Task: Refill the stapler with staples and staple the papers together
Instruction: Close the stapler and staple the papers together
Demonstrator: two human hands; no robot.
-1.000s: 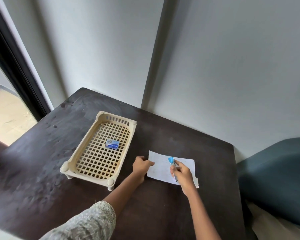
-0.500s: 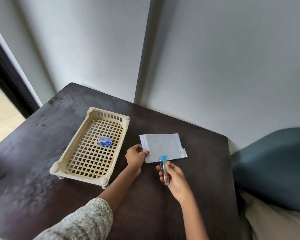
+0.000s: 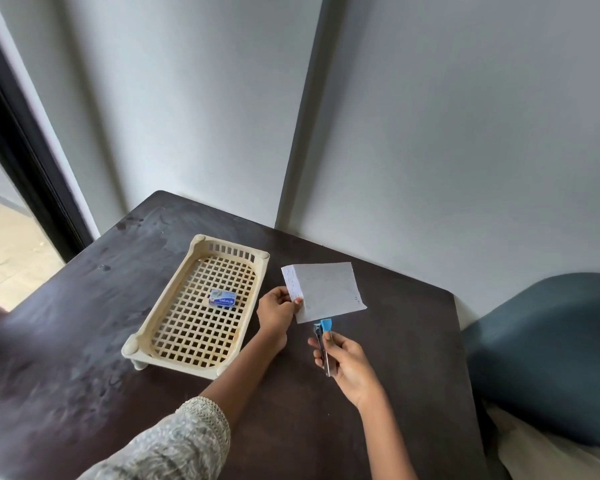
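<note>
Two bare hands are holding small white papers and a slim stapler above a dark wooden table (image 3: 84, 341).

The left hand (image 3: 276, 311) is pinching the small white papers (image 3: 326, 292) by their left edge; the right hand (image 3: 349, 365) is gripping the slim silver stapler with a blue tip (image 3: 323, 344) just below them. A small blue staple box (image 3: 222, 298) is lying in the cream plastic lattice tray (image 3: 167, 327).
</note>
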